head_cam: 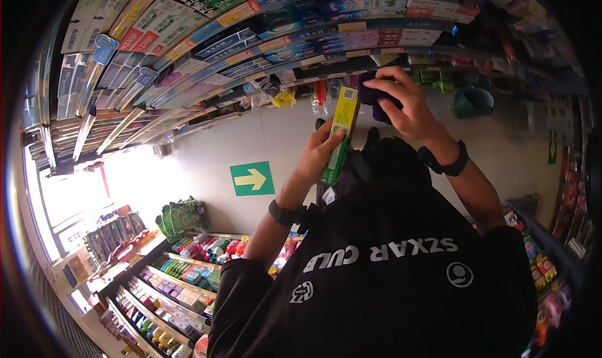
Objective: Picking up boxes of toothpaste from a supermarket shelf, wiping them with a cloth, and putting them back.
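Note:
My left hand (322, 151) grips a long, narrow yellow-and-green carton (342, 127), which looks like a toothpaste box. The carton stands tilted in front of my body, and a printed code shows near its upper end. In my right hand (408, 105) is a bunched dark purple cloth (371, 97), pinched between thumb and fingers. The cloth lies just right of the carton's upper end; whether the two touch I cannot tell. Each wrist wears a black band. Beyond both hands runs a store shelf (324, 59) stacked with toothpaste boxes.
Bagged goods, one a yellow packet (284, 99), hang along the lower shelf edge. A green bucket (471, 102) is at right. On the pale tiled floor (211, 144) is a green arrow sign (252, 178). Behind me stand shelves of bottles (181, 287) and a green bag (181, 219).

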A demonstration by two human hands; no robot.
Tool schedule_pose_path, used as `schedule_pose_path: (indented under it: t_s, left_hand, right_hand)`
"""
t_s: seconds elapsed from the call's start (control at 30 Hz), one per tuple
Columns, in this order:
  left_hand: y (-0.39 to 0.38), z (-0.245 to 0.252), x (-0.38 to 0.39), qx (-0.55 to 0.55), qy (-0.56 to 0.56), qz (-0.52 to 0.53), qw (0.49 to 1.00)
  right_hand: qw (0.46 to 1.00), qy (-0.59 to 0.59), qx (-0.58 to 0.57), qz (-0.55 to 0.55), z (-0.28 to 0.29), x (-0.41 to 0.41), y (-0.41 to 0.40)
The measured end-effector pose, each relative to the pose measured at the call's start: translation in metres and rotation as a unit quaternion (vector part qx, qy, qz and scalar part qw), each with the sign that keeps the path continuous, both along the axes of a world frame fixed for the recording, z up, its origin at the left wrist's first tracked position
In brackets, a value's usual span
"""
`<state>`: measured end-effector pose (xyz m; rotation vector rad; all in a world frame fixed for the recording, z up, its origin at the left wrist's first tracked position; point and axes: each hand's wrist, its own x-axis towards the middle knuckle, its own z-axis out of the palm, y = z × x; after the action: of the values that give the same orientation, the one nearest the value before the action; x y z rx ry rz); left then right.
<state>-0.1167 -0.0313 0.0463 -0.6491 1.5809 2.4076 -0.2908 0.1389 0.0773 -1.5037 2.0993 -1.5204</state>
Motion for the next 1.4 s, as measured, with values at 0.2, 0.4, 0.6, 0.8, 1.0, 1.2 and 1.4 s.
schedule_pose_path:
  t_s: [0.2,0.4,0.6,0.8,1.0,1.2,1.4]
  left_hand:
    - [0.025,-0.006,-0.007,-0.029,0.016,0.029,0.999]
    - [0.026,-0.006,-0.011,0.065,0.036,0.110,0.991]
    - [0.017,-0.017,-0.011,0.183,0.043,0.158,0.969]
    - [0.020,-0.009,-0.019,0.155,0.039,0.103,0.982]
    - [0.024,-0.008,-0.033,0.182,-0.005,0.159,0.970]
    - [0.026,-0.015,-0.039,0.160,-0.036,0.145,0.976]
    - [0.023,-0.021,-0.053,0.165,-0.044,0.183,0.968]
  right_hand:
    - [0.998,0.056,0.001,0.037,-0.006,-0.003,-0.013]
    - [0.986,0.109,0.018,0.123,-0.014,0.010,-0.023]
    - [0.958,0.117,-0.002,0.263,-0.011,0.030,-0.015]
    - [0.991,0.124,-0.026,0.040,-0.019,-0.021,-0.029]
    - [0.959,0.096,-0.001,0.266,-0.012,0.024,0.003]
    - [0.990,0.084,0.010,0.111,-0.017,-0.005,-0.007]
    - [0.967,0.090,-0.022,0.236,-0.007,0.014,0.008]
